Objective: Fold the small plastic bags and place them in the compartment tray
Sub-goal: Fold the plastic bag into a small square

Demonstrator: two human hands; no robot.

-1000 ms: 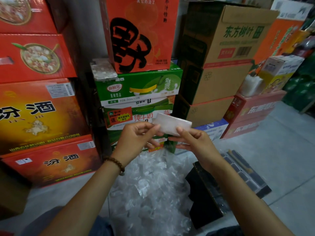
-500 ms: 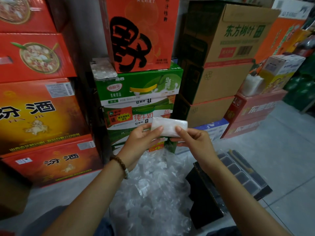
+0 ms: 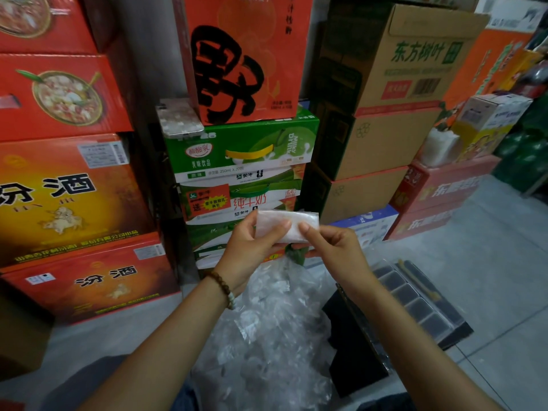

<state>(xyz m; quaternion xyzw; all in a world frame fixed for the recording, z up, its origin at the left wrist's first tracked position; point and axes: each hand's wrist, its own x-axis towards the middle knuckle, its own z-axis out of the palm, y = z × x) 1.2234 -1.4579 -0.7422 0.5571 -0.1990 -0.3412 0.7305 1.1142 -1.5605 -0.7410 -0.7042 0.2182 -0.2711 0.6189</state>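
Grip: pinching the small plastic bag (image 3: 292,225) from both ends, thumbs on the near face and fingers curled behind.
Left hand (image 3: 252,244): clamped on the bag's left half, thumb tip pressed near its middle.
Right hand (image 3: 335,247): clamped on the right half, thumb tip just beside the left thumb.
Small plastic bag: held in mid-air as a narrow, whitish, folded strip, lying roughly level between the two hands.
Bead bracelet (image 3: 224,287): on the left wrist, just below the grip.
Pile of clear bags (image 3: 267,336): directly beneath the grip, crumpled and loose, spread between the forearms.
Compartment tray (image 3: 398,286): below and to the right of the grip, dark, divided in a row of cells, resting tilted on a black box (image 3: 355,351).
Floor (image 3: 489,262): grey tiles with thin seams, running out to the right of the grip and under the pile.
Green milk cartons (image 3: 243,152): stacked straight behind the grip.
Orange box (image 3: 246,60): above them, printed with one big black character.
Red and gold cartons (image 3: 68,197): stacked well to the left of the grip.
Brown cardboard boxes (image 3: 400,84): stacked behind and to the right.
Red cartons (image 3: 444,188): farther right, on the floor, topped by a white bundle (image 3: 439,146).
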